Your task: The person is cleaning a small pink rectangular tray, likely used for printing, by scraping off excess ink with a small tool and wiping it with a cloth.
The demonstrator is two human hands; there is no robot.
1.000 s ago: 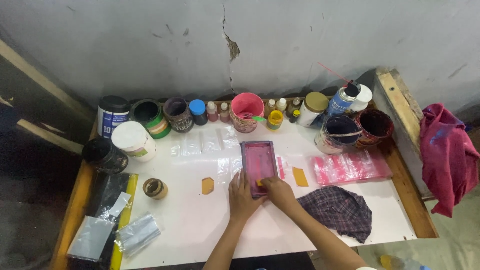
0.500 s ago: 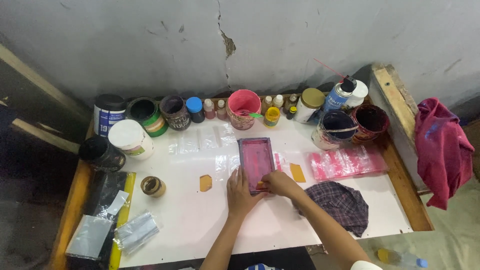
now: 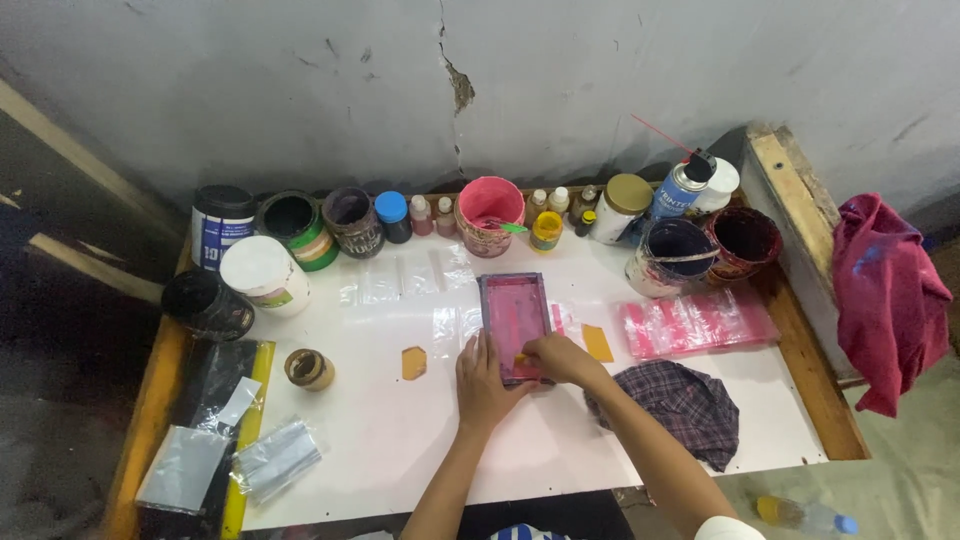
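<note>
Head view, one pink-framed screen (image 3: 514,322) flat at mid-table, left hand (image 3: 483,384) pressed open on its near left edge, right hand (image 3: 553,357) closed on something small at its near right corner, two orange cards (image 3: 414,362) flanking, one plaid cloth (image 3: 680,408) just right, one stack of pink bags (image 3: 695,322) beyond.

I see both forearms bare down to the left hand (image 3: 487,380) and right hand (image 3: 556,357). A white sleeve edge shows at my right upper arm, bottom corner.

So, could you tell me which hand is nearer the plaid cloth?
Right. The right hand lies on the pink frame just left of the plaid cloth; the left hand is farther left.
</note>
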